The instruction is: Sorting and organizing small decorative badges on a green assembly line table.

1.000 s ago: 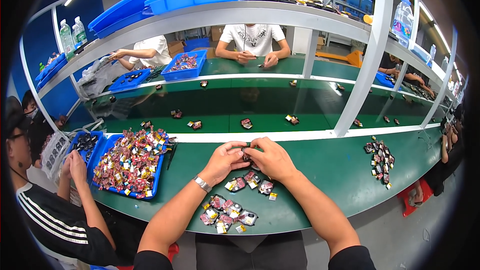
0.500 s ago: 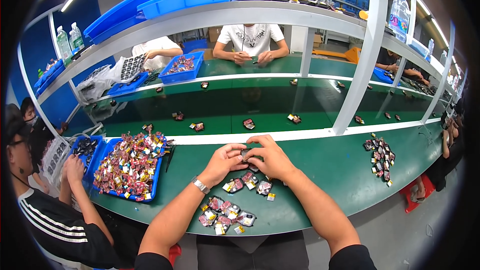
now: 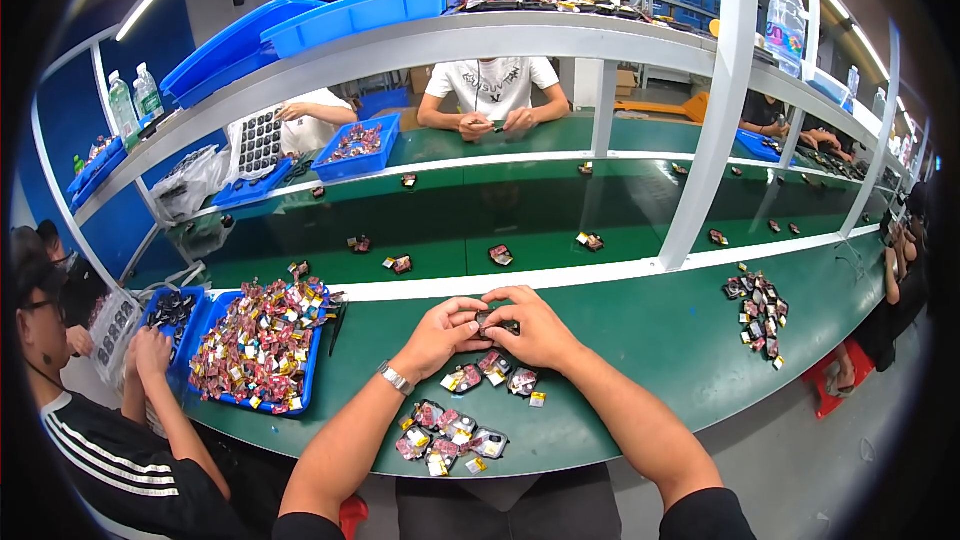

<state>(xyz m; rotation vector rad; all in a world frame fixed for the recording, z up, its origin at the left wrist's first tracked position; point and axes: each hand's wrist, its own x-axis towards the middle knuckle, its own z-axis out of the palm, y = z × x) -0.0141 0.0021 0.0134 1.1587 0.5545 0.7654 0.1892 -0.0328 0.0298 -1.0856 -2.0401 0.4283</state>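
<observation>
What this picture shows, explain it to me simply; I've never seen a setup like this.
There's no machine here: the left hand and right hand are a person's own, bare. A wide fisheye camera on that person's head looks down at them, so straight edges bend toward the rim. Together the hands hold a small dark part, mostly hidden. Nearer the person, small pieces with reddish boards lie on the green table. A blue tray heaped with small parts stands to the left; another cluster lies to the right.

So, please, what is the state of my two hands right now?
Left hand: closed, holding a small dark part.
Right hand: closed, holding the same part.
</observation>
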